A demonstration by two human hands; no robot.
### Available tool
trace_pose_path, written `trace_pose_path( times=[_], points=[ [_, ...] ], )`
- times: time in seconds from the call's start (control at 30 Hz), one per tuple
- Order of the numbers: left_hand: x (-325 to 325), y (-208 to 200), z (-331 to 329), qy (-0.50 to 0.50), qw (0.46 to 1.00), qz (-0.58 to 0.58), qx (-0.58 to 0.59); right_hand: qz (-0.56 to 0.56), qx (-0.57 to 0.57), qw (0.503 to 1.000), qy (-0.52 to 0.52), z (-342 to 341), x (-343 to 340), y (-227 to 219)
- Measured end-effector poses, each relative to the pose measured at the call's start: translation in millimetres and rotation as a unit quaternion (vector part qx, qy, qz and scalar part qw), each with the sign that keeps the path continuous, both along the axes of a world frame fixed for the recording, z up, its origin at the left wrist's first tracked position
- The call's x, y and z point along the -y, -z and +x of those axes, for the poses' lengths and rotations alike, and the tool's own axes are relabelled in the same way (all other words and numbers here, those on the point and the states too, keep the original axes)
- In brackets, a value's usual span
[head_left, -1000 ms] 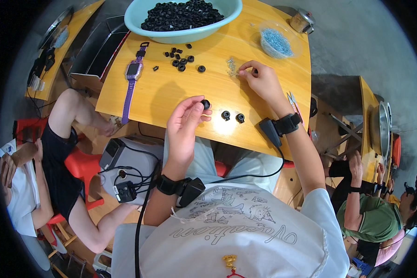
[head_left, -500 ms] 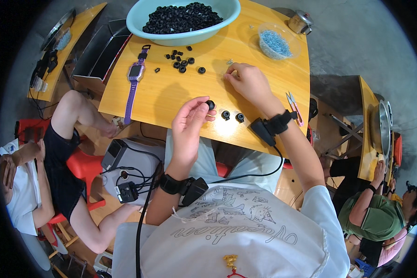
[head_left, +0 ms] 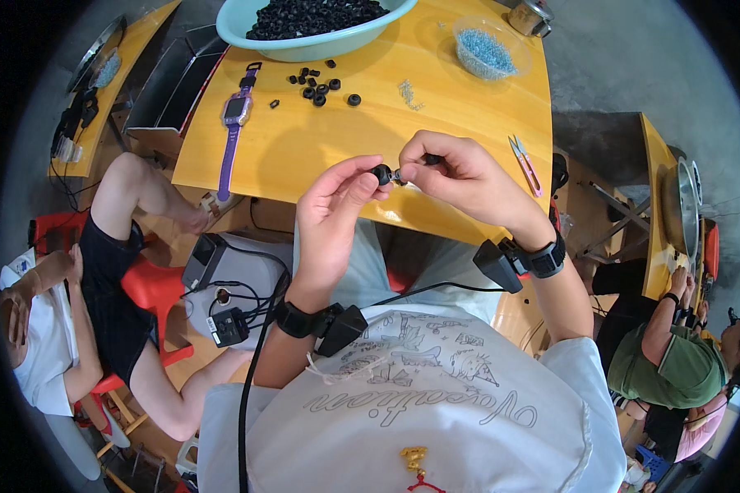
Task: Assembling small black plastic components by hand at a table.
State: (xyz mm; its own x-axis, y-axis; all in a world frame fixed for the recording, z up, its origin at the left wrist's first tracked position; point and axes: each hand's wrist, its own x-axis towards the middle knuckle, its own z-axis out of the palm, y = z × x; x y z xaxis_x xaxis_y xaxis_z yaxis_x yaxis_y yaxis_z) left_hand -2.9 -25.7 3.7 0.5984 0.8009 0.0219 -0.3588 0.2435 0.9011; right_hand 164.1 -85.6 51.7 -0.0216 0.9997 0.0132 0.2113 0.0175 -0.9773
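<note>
My left hand pinches a small round black plastic part between thumb and fingertips, over the table's near edge. My right hand meets it from the right, its thumb and forefinger closed on a tiny silvery piece that touches the black part. That piece looks like a small spring, but it is too small to be sure. Another black part shows among the right hand's fingers; whether they grip it is unclear. Beyond the hands lies a little scatter of silvery pieces.
On the wooden table are a pale blue basin of black parts, loose black parts, a purple watch, a clear bowl of small bluish pieces, pink-handled snips and a metal mug. People sit at both sides.
My right hand has come from the silvery scatter back toward me and met my left hand. The left hand still holds the black part. The view has shifted slightly.
</note>
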Motion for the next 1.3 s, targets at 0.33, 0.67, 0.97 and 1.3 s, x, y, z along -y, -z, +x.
trace_pose_path(
  times=[0.33,0.67,0.97,1.3],
  points=[
    [6.4,-2.3,-2.6,0.024,0.999,0.039,0.001,0.004,-0.066,0.998,-0.004,-6.4,8.5,9.1],
    [11.0,0.5,-0.4,-0.005,0.998,0.059,-0.022,0.010,-0.035,0.997,0.068,-15.3,13.5,20.3],
    [10.7,3.9,-1.2,0.019,0.999,0.030,0.004,-0.029,-0.191,0.977,0.085,-12.8,32.2,9.8],
    [14.6,4.6,1.1,0.034,0.998,0.043,-0.009,0.002,-0.216,0.964,0.152,-17.9,36.3,14.9]
  ],
)
